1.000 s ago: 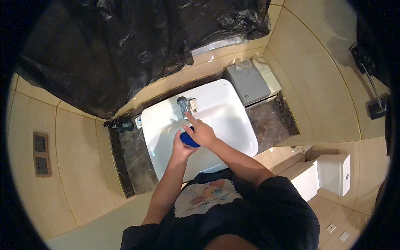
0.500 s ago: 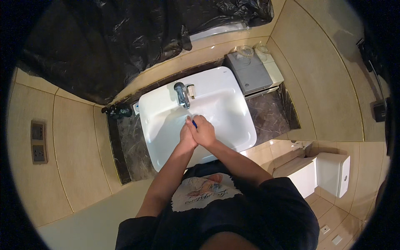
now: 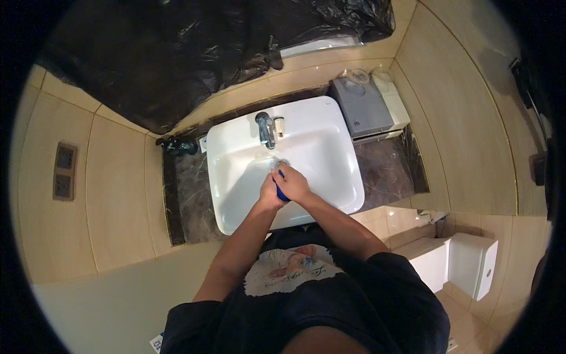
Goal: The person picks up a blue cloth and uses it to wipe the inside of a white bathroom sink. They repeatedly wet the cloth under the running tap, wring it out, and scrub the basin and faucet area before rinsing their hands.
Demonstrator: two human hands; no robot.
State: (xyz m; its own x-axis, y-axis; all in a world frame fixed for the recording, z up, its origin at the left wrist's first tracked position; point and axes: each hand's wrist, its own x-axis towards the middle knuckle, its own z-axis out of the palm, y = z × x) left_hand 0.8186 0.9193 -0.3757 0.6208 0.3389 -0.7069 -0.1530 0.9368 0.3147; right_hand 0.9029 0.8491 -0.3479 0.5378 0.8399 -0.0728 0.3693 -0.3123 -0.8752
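Both hands are pressed together over the white washbasin (image 3: 327,162), below the chrome faucet (image 3: 265,130). Between them is a small dark-blue thing (image 3: 282,196), bulging out at the wrist side; whether it is a cloth or a sponge I cannot tell. My left hand (image 3: 269,192) closes round it from the left, and my right hand (image 3: 295,183) covers it from the right with fingers curled. The drain (image 3: 282,163) shows just beyond my fingertips. A small white item (image 3: 279,126) stands beside the faucet on the basin's back ledge.
Dark marble counter (image 3: 383,168) surrounds the basin. Grey and cream boxes (image 3: 359,112) with glass cups on top stand at the back right. A dark object (image 3: 178,146) sits back left. Black plastic sheeting (image 3: 147,59) hangs behind. A white box-shaped fixture (image 3: 469,265) is at lower right.
My hands have drawn slightly back from the faucet, so the drain shows beyond them. More of the blue thing is visible between my palms. The whole view has shifted a little.
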